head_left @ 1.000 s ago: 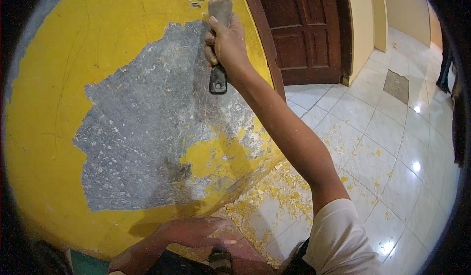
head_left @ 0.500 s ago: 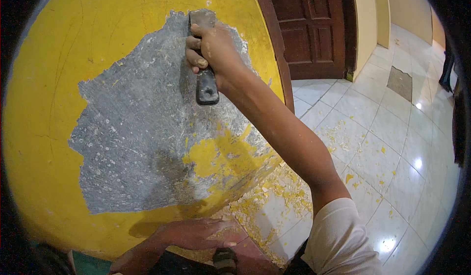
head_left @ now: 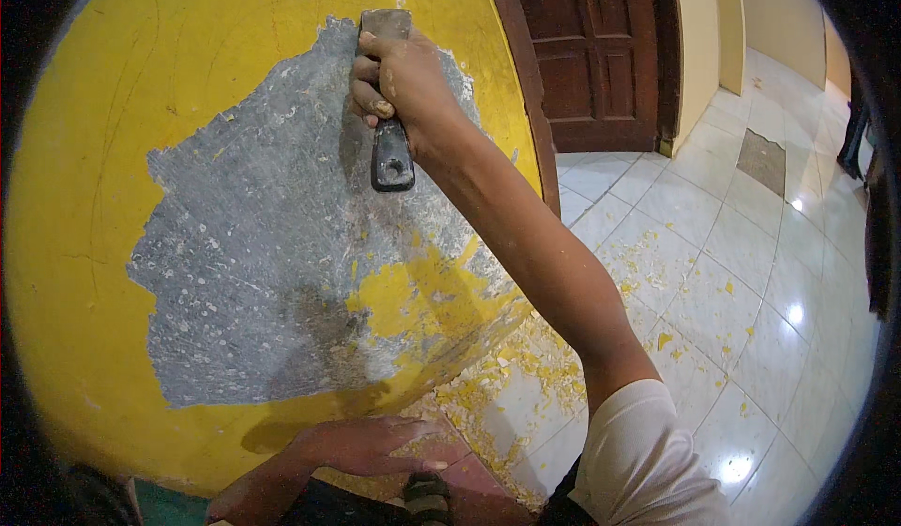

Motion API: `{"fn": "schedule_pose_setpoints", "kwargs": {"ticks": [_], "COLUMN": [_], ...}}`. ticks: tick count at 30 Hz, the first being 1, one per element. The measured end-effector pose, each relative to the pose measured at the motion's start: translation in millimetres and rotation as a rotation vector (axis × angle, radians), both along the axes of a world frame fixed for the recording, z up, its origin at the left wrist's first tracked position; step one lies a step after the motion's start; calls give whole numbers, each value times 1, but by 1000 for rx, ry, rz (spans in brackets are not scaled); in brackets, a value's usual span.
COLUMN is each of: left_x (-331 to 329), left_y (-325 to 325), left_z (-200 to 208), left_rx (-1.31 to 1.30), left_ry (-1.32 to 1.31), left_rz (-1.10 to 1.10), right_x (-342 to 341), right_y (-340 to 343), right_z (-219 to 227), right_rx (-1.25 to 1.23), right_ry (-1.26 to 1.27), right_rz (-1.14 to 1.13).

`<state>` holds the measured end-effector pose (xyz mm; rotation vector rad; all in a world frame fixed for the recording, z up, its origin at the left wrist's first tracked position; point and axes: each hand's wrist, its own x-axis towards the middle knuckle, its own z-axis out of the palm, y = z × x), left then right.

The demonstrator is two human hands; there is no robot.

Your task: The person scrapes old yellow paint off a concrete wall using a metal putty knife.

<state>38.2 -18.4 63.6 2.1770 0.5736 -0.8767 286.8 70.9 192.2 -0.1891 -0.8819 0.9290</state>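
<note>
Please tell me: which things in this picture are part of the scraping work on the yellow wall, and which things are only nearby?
Part of the work:
- scraper, gripped by the right hand
- yellow wall with its bare grey patch
- paint flakes on the floor
- left hand, resting low by the wall

Only nearby:
- wooden door
- white floor tiles
- dark floor panel

An indoor room of a house under renovation is shown. A yellow painted wall is seen, where a large patch of bare grey plaster has been exposed. The floor is covered with glossy white tiles, on which lamp light is reflected, and yellow paint flakes are scattered near the wall base. A dark brown panelled wooden door is set in a cream wall further back.
</note>
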Motion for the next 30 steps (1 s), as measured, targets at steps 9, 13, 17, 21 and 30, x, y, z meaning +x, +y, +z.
{"fn": "schedule_pose_setpoints", "kwargs": {"ticks": [9, 13, 17, 21, 30], "left_x": [-9, -11, -27, -36, -16], "left_y": [4, 2, 11, 11, 4], "left_z": [-8, -6, -12, -11, -5], "left_rx": [-26, 1, 13, -14, -102], "left_ry": [-85, -37, 92, -20, 20], "left_rz": [5, 10, 55, 65, -44], "right_x": [63, 80, 63, 39, 27], "right_y": [18, -9, -7, -9, 6], "right_z": [38, 32, 5, -21, -4], "right_rx": [28, 158, 64, -82, 20], "right_ry": [240, 121, -234, -325, -200], "right_rz": [-408, -451, -336, -80, 153]}}
